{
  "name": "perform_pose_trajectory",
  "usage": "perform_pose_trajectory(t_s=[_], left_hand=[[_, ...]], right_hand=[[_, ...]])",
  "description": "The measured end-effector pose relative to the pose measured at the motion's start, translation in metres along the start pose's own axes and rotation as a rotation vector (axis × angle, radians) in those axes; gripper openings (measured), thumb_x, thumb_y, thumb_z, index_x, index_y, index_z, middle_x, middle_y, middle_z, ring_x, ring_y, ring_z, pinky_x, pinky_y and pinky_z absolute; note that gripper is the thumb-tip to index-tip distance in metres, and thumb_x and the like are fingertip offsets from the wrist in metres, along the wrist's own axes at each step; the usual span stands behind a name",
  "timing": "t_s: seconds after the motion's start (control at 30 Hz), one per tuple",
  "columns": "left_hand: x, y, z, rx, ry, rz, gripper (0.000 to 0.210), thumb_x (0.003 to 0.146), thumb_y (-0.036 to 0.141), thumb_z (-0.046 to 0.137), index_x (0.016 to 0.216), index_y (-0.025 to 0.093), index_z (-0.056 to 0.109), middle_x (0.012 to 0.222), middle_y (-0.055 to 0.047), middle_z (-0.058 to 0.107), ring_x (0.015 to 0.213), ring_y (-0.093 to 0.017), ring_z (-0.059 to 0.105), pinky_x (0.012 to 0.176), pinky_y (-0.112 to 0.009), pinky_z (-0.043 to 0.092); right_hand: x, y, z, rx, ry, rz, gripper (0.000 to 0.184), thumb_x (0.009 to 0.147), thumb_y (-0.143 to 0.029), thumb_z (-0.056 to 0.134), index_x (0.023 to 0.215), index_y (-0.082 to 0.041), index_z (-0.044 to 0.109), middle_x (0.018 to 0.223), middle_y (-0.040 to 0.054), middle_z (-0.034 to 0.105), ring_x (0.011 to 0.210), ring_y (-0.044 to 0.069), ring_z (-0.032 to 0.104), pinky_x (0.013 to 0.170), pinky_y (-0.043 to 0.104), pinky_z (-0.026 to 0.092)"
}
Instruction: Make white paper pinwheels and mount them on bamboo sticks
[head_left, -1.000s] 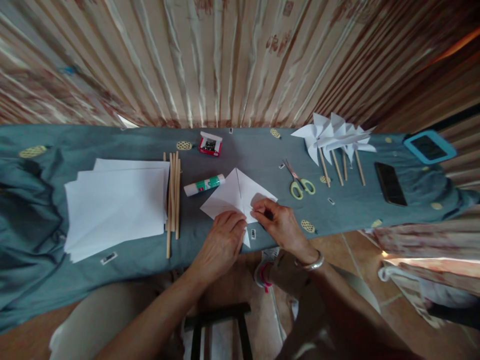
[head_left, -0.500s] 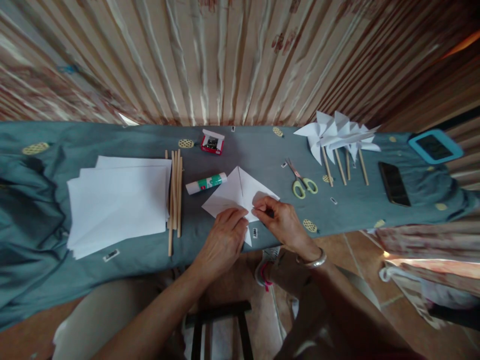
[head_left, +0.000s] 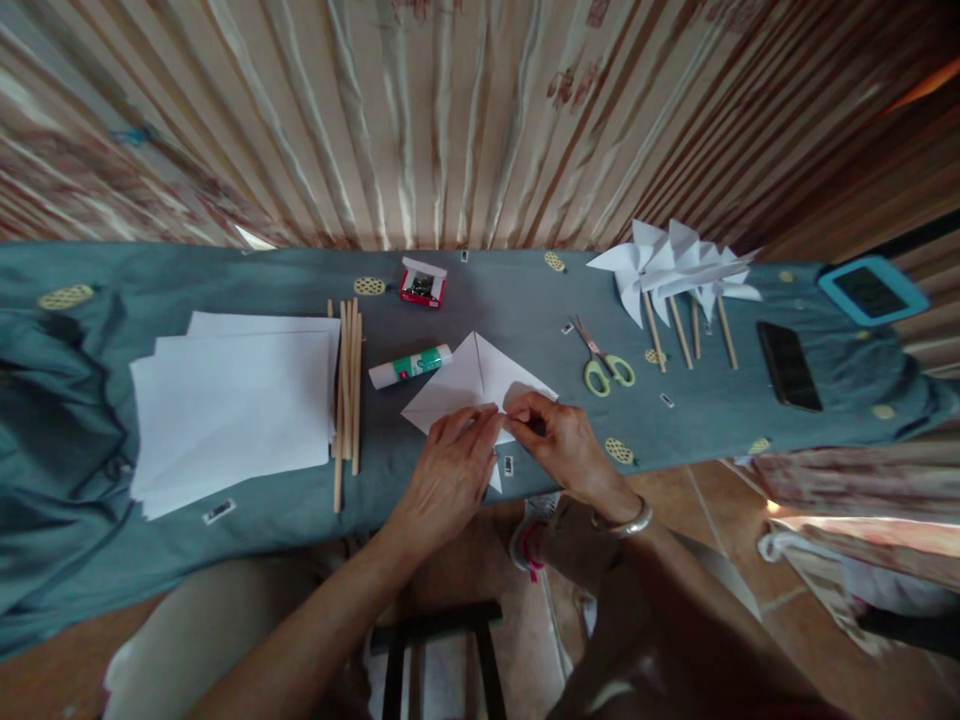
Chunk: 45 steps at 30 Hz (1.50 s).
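Observation:
A white paper square [head_left: 463, 372], slit along lines from its corners, lies turned like a diamond on the cloth in front of me. My left hand [head_left: 455, 462] rests over its lower left part, fingers pressed together on the paper near the middle. With thumb and index finger pinched, my right hand [head_left: 559, 440] grips a piece of the paper just right of the centre. The fingertips of both hands nearly meet there and hide the spot between them. A glue stick [head_left: 410, 367] lies by the paper's left edge, and scissors [head_left: 604, 362] with green handles lie to its right.
White sheets [head_left: 232, 410] are stacked at left beside several wooden sticks [head_left: 349, 390]. An opened red box [head_left: 422, 284] of small dark items stands at the back. Finished paper pinwheels [head_left: 679, 268] lie at right, near a black phone [head_left: 789, 366] and a blue-framed device [head_left: 872, 291].
My left hand's fingers have shifted slightly up and right, closer to the right fingertips at the paper's centre. The right hand keeps its pinch almost in place.

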<state>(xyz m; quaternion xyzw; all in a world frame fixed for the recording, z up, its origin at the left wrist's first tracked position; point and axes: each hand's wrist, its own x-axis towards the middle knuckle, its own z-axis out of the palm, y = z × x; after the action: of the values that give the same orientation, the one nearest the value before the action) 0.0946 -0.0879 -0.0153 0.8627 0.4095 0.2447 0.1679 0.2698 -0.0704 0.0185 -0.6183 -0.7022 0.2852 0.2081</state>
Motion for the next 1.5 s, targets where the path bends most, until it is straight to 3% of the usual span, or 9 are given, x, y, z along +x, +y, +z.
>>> perform_pose_trajectory(t_s=[0.6,0.73,0.93,1.17,1.37,1.5], left_hand=[[0.001,0.001,-0.002,0.050,-0.004,0.009,0.042,0.091,0.016,0.045,0.132,0.013,0.043,0.126,-0.015,0.061,0.118,-0.029,0.050,0.095,-0.046,0.043],[0.001,0.001,-0.002,0.073,0.008,0.017,0.042,0.089,0.015,0.048,0.131,0.008,0.044,0.126,-0.017,0.061,0.117,-0.030,0.049,0.095,-0.046,0.041],[0.004,0.002,-0.004,0.078,-0.032,-0.038,0.039,0.091,0.017,0.044,0.130,0.010,0.045,0.123,-0.016,0.063,0.119,-0.029,0.049,0.097,-0.046,0.039],[0.009,0.001,-0.008,0.064,-0.034,-0.080,0.038,0.090,0.017,0.045,0.127,0.008,0.047,0.114,-0.016,0.067,0.119,-0.030,0.048,0.099,-0.048,0.034],[0.013,-0.003,-0.010,0.070,-0.058,-0.086,0.036,0.090,0.019,0.047,0.125,0.010,0.049,0.112,-0.015,0.068,0.121,-0.031,0.046,0.101,-0.050,0.031],[0.015,-0.004,-0.011,0.085,-0.070,-0.092,0.037,0.089,0.023,0.050,0.124,0.010,0.050,0.112,-0.016,0.068,0.121,-0.032,0.046,0.101,-0.052,0.030]], right_hand=[[0.000,-0.001,0.000,-0.017,0.009,0.009,0.003,0.085,-0.020,0.061,0.087,-0.020,0.063,0.076,0.0004,0.070,0.069,0.014,0.066,0.066,0.024,0.046],[0.000,-0.001,0.001,-0.035,0.010,-0.008,0.003,0.086,-0.020,0.060,0.087,-0.020,0.063,0.074,-0.0008,0.068,0.064,0.013,0.063,0.063,0.023,0.045],[-0.004,0.000,0.004,-0.234,0.061,-0.147,0.008,0.089,-0.020,0.057,0.092,-0.016,0.064,0.078,0.0050,0.068,0.073,0.019,0.063,0.072,0.031,0.049],[-0.010,0.002,0.007,-0.348,0.139,-0.388,0.024,0.094,-0.019,0.049,0.107,-0.014,0.068,0.112,0.0120,0.068,0.101,0.026,0.060,0.092,0.044,0.049],[0.007,0.021,-0.005,-0.230,0.321,-0.264,0.031,0.094,-0.028,0.049,0.120,-0.016,0.062,0.125,0.0144,0.063,0.118,0.028,0.056,0.101,0.048,0.046],[0.028,0.029,-0.008,-0.167,0.244,-0.221,0.038,0.094,-0.030,0.047,0.127,-0.014,0.057,0.122,0.0153,0.065,0.115,0.028,0.060,0.099,0.046,0.048]])
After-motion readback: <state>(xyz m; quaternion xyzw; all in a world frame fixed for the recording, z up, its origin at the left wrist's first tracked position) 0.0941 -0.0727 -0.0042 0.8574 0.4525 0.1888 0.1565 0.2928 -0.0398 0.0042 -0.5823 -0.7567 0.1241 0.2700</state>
